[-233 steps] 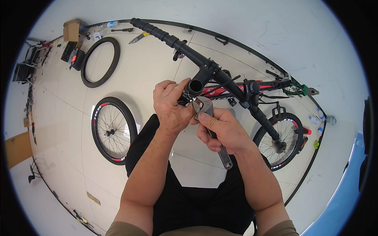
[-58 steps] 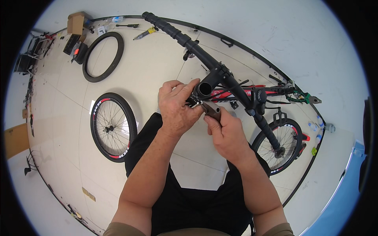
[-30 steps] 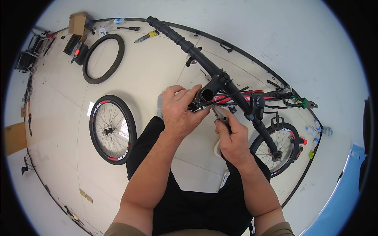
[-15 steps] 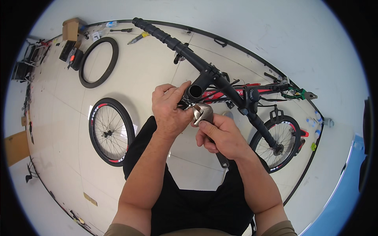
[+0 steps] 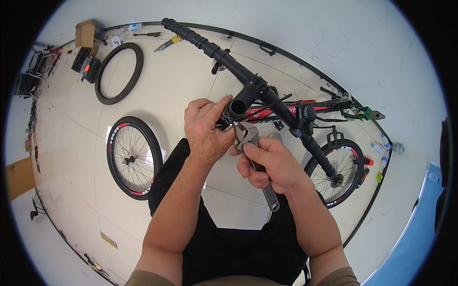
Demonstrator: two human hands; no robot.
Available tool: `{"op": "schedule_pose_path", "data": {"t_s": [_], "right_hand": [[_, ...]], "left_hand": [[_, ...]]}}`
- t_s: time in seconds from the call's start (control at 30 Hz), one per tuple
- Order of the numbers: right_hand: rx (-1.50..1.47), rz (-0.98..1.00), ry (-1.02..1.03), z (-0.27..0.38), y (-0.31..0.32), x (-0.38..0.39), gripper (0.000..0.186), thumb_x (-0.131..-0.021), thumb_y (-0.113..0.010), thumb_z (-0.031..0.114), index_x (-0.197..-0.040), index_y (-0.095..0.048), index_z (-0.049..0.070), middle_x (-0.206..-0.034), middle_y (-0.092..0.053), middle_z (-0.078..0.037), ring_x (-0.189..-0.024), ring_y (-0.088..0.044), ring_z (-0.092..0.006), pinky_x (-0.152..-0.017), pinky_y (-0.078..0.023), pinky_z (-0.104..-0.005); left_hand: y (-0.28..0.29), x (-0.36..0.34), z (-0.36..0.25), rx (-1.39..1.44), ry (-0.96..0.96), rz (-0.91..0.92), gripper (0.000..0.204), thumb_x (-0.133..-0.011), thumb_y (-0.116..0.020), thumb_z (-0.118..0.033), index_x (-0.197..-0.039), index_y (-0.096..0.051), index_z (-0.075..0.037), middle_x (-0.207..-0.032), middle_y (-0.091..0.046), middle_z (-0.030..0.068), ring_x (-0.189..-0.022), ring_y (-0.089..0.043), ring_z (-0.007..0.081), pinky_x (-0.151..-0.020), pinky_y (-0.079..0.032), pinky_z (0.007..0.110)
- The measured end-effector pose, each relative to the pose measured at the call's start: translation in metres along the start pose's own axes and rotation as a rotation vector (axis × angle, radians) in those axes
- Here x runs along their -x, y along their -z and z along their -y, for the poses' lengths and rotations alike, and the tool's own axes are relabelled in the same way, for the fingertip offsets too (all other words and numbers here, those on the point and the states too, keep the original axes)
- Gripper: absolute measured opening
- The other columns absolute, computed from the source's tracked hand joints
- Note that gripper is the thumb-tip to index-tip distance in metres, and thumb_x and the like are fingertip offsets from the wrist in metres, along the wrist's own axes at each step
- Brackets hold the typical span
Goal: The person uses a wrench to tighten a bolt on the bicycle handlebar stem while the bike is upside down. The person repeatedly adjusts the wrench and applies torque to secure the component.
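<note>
With the handlebar (image 5: 240, 70) mounted but a wheel (image 5: 129, 160) loose, work looks unfinished: the right hand (image 5: 275, 167) wraps the adjustable wrench (image 5: 251, 135), and the left hand (image 5: 205, 132), half-curled, holds the stem tube (image 5: 237, 108)

Bright, even light; glare on floor (image 5: 76, 167); soft shadow beside left wheel (image 5: 129, 160); edges bowed, rim black.

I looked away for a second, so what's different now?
The right hand turned the wrench: a second ago it was edge-on with its handle end hidden; now its flat side shows and that end sticks out below the hand. The left hand stayed at the bike. The loose wheel and tyre stayed put.
</note>
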State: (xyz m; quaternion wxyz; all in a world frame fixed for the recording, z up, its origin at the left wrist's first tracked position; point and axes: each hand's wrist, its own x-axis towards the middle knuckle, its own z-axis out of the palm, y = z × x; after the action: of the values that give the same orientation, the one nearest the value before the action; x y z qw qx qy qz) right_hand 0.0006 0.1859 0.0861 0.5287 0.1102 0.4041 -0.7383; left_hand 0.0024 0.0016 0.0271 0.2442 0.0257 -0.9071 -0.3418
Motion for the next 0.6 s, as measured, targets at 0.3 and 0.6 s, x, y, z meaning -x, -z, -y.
{"op": "schedule_pose_path", "data": {"t_s": [0.3,0.6], "right_hand": [[-0.166,0.096,-0.05,-0.0037,0.006,-0.0014,0.034,-0.11,-0.046,0.026,-0.118,-0.061,-0.003,-0.077,-0.064,-0.009,-0.046,-0.041,-0.0053,-0.041,-0.03,-0.0217],[-0.156,0.098,-0.044,-0.0022,0.0056,0.001,0.033,-0.109,-0.047,0.026,-0.118,-0.061,-0.003,-0.076,-0.065,-0.009,-0.046,-0.042,-0.0057,-0.041,-0.03,-0.0219]], "left_hand": [[-0.004,0.0011,0.0045,0.0,-0.02,-0.025,0.048,-0.063,-0.089,-0.019,-0.109,-0.077,-0.011,-0.087,-0.073,0.0041,-0.091,-0.061,0.0246,-0.077,-0.053,0.036],[-0.0018,-0.0005,0.0019,0.005,-0.022,-0.017,0.048,-0.063,-0.089,-0.02,-0.109,-0.077,-0.011,-0.086,-0.073,0.0049,-0.092,-0.061,0.0254,-0.077,-0.052,0.036]]}}
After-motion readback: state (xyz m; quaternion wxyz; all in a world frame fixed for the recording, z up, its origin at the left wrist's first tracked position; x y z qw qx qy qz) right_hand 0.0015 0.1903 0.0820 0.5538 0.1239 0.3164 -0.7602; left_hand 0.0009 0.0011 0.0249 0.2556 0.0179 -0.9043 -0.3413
